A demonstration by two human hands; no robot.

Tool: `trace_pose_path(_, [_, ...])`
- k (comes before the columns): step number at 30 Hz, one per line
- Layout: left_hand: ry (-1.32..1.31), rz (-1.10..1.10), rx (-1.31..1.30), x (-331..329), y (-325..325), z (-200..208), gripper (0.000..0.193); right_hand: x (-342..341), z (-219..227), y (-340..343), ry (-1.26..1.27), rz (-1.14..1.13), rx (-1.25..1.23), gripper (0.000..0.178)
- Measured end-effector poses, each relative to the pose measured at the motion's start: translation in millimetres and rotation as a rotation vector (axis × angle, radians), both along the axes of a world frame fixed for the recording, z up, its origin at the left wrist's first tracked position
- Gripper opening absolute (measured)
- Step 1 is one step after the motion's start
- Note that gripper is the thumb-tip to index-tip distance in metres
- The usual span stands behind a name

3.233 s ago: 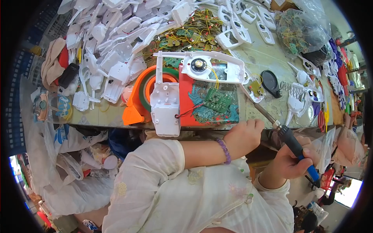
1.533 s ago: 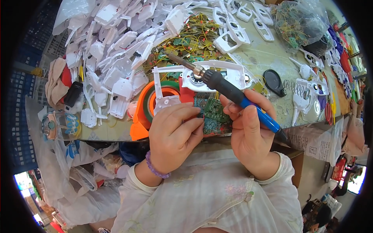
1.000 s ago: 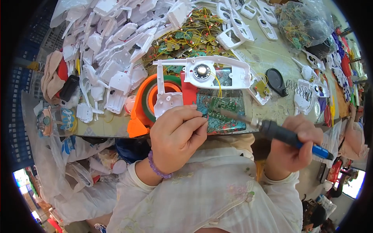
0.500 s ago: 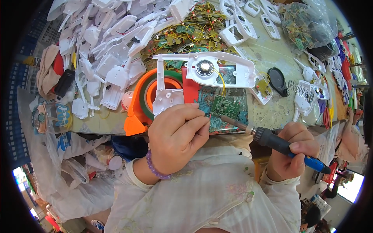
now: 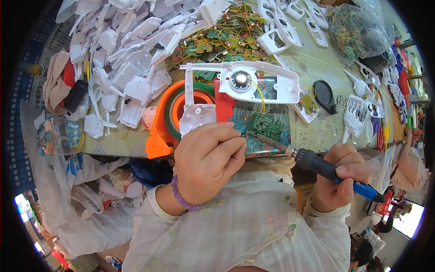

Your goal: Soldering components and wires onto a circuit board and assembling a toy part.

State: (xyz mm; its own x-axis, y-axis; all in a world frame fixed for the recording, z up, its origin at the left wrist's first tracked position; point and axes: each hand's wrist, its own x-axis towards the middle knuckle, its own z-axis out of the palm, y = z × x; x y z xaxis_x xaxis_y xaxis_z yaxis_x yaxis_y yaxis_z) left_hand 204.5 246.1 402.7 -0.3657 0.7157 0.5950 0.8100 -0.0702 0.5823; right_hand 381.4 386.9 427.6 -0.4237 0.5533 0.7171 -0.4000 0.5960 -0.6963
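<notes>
My right hand [image 5: 342, 179] is wrapped round a soldering iron [image 5: 312, 163] with a black grip and a blue rear end. Its tip touches or nearly touches the lower left edge of a small green circuit board [image 5: 266, 125]. Beside that edge my left hand [image 5: 206, 163] is closed in a pinch; whatever its fingertips hold is hidden. A yellow wire [image 5: 261, 94] joins the board to a round speaker [image 5: 240, 80] in a white plastic housing [image 5: 285, 81] just beyond. Near my left fingers lies another white plastic part [image 5: 199, 115], partly covered by the hand.
An orange tape dispenser [image 5: 158, 140] with a green roll stands left of the work. White plastic shells [image 5: 136, 88] heap up at the far left, wired circuit boards [image 5: 226, 36] behind the housing. At right are a black oval part [image 5: 323, 94] and a coiled spring [image 5: 351, 104].
</notes>
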Motion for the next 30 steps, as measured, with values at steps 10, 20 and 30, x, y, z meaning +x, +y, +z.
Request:
trace_pose_path(10, [-0.011,0.011,0.014,1.2,-0.7,-2.0,0.021,0.5,-0.4,0.3,0.009,-0.002,0.019,0.026])
trace_pose_path(20, [-0.011,0.059,0.089,5.9,3.4,-1.0,0.021,11.9,-2.1,2.3,0.012,-0.02,-0.009,0.025])
trace_pose_path(30, [0.102,0.084,0.0,6.5,-0.9,3.6,0.02,-21.6,-21.0,-15.3,0.154,0.149,-0.601,0.031])
